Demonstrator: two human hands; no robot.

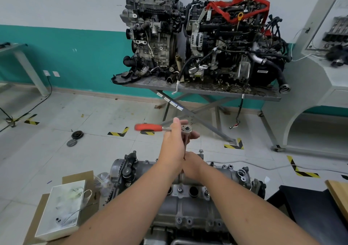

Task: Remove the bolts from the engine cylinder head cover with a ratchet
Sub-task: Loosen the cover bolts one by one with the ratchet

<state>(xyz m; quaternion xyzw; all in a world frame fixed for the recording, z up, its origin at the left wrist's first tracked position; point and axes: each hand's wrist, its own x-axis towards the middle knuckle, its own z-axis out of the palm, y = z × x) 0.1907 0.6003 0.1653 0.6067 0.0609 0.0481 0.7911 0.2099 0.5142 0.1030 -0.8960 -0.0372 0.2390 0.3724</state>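
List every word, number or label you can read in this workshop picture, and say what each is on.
None can be read.
White stickers on the table's crossed legs: too small.
Label on the right-hand engine: blurred.
Ratchet and cylinder head cover: no visible text.

We saw both arms reach forward over the cylinder head cover (188, 205), which lay grey and unpainted below us. The left hand (174, 143) held the ratchet (163, 128) near its head, with the red handle sticking out to the left and blurred. A long extension (185, 143) ran down from the ratchet head toward the cover. The right hand (192, 166) was wrapped around the lower part of the extension, just beneath the left hand. Beyond them, two engines (203, 37) sat on a metal table (207, 92) against a white-and-teal wall. A white box (62, 209) rested on cardboard at lower left.
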